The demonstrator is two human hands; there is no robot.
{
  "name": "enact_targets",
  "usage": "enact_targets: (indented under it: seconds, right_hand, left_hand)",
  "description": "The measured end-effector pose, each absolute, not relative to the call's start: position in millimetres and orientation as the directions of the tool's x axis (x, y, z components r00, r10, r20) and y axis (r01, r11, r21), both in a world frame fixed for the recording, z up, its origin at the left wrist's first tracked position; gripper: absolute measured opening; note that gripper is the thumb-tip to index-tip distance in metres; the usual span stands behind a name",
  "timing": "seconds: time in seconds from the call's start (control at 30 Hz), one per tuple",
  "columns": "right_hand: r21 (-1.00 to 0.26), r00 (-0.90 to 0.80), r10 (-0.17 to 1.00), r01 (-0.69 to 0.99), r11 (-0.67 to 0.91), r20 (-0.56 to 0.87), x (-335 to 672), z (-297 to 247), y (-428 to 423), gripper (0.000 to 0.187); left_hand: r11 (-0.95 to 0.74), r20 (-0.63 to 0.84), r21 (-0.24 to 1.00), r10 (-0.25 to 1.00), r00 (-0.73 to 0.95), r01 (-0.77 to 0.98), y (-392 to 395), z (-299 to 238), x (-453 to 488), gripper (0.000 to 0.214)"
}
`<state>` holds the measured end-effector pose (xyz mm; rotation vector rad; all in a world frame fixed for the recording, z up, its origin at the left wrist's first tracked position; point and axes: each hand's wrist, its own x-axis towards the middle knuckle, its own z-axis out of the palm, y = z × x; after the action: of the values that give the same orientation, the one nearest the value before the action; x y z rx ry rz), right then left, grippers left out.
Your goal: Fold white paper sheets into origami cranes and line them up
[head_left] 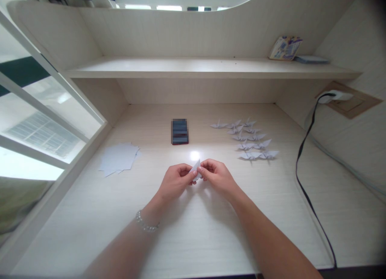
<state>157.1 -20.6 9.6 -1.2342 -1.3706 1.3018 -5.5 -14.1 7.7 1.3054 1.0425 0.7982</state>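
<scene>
Both hands meet over the middle of the desk around a small folded piece of white paper (196, 166). My left hand (177, 178) pinches its left side with the thumb on top. My right hand (215, 174) grips the right side between thumb and fingers. The paper is partly hidden by the fingers, and its upper tip points up between them. Several folded white paper cranes (247, 136) stand in rows at the right. To the left lies a loose stack of white paper sheets (119, 158).
A dark, pixelated phone-like rectangle (180, 131) lies behind the hands. A black cable (299, 166) runs from a wall socket (351, 102) down the desk's right side. Above the back hangs a shelf (181, 65) with a colourful small box (285, 48). A window (45, 110) borders the left.
</scene>
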Motion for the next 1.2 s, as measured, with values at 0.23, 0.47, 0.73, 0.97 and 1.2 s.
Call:
enact_targets:
  seconds: [0.23, 0.47, 0.73, 0.97, 1.2]
  right_hand:
    - [-0.997, -0.128, 0.991, 0.060, -0.043, -0.050, 156.1, 7.6, -20.5, 0.013]
    - [-0.998, -0.088, 0.994, 0.016, -0.057, -0.058, 158.2, 7.0, -19.6, 0.018]
    - [-0.999, -0.062, 0.997, 0.003, -0.053, -0.053, 159.7, 3.8, -18.0, 0.023]
    - [-0.998, -0.087, 0.995, 0.016, -0.055, -0.056, 158.0, 4.8, -18.2, 0.025]
    - [-0.997, -0.106, 0.992, 0.053, -0.057, -0.062, 158.0, 6.0, -18.5, 0.020]
  left_hand:
    - [0.117, -0.147, 0.988, 0.917, 0.372, 0.102, -14.3, 7.0, -5.4, 0.032]
    - [0.086, -0.138, 0.987, 0.890, 0.434, 0.138, -16.3, 7.0, -5.5, 0.028]
    - [0.064, -0.135, 0.983, 0.889, 0.438, 0.174, -16.0, 3.6, -6.2, 0.029]
    - [0.077, -0.130, 0.986, 0.914, 0.384, 0.148, -15.1, 7.8, -4.6, 0.031]
    - [0.146, -0.157, 0.988, 0.928, 0.338, 0.058, -14.1, 8.9, -5.4, 0.031]
